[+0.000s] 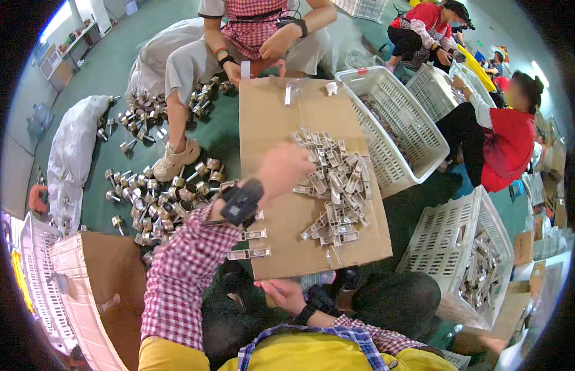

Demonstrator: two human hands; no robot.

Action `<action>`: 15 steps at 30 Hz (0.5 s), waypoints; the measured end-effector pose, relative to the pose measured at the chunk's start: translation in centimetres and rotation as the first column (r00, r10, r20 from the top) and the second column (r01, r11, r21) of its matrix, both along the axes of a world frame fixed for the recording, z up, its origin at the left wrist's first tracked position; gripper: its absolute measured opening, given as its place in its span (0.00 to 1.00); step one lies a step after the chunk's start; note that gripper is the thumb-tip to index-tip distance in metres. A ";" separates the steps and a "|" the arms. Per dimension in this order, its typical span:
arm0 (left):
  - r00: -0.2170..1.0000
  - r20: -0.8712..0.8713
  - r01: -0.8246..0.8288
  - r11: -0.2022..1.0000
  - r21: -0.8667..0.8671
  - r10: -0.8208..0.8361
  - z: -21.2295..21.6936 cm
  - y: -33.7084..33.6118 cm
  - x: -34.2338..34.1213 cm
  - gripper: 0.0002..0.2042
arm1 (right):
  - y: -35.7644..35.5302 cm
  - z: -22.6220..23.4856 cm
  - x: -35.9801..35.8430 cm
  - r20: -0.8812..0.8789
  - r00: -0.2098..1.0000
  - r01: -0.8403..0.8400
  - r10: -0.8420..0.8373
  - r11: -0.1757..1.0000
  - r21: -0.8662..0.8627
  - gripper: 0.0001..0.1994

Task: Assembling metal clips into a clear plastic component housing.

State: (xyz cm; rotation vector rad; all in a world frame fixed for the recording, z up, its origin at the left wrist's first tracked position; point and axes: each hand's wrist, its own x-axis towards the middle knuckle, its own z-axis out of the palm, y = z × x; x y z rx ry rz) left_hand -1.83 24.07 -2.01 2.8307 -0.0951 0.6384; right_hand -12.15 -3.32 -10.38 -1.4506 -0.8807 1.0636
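A flat cardboard sheet [281, 247] lies in front of me, bearing a heap of small silvery clip-like parts [337, 179]. My left hand [284, 172], blurred by motion, is over the sheet at the heap's left side; whether its fingers hold a part cannot be made out. Along the sheet's left edge several similar parts [250, 253] sit in a row, sticking out past the cardboard. At the near edge my right hand [284, 295] rests by the cardboard, fingers loosely apart, with nothing visible in them.
Round metal pieces with stems [170, 198] lie piled on the green floor at left. White plastic crates [423, 238] stand at right, one holding metal parts. Opposite, a person's hand [281, 43] is near the sheet's far end. A brown carton [105, 278] stands lower left.
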 end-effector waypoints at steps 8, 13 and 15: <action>0.968 0.045 0.239 0.964 0.114 -0.245 -0.6 -3.5 1.1 0.06 | -0.2 1.3 0.0 -0.083 0.996 -0.047 0.035 0.989 -0.142 0.11; 0.967 -0.089 0.246 0.962 0.115 -0.237 0.0 -5.4 -0.4 0.07 | -0.5 -0.7 0.1 0.005 0.999 -0.042 0.042 0.996 -0.075 0.12; 0.971 -0.030 0.232 0.960 -0.157 -0.239 1.5 -6.0 -1.9 0.07 | -0.6 -0.7 0.2 -0.035 0.999 -0.013 0.010 0.996 -0.088 0.12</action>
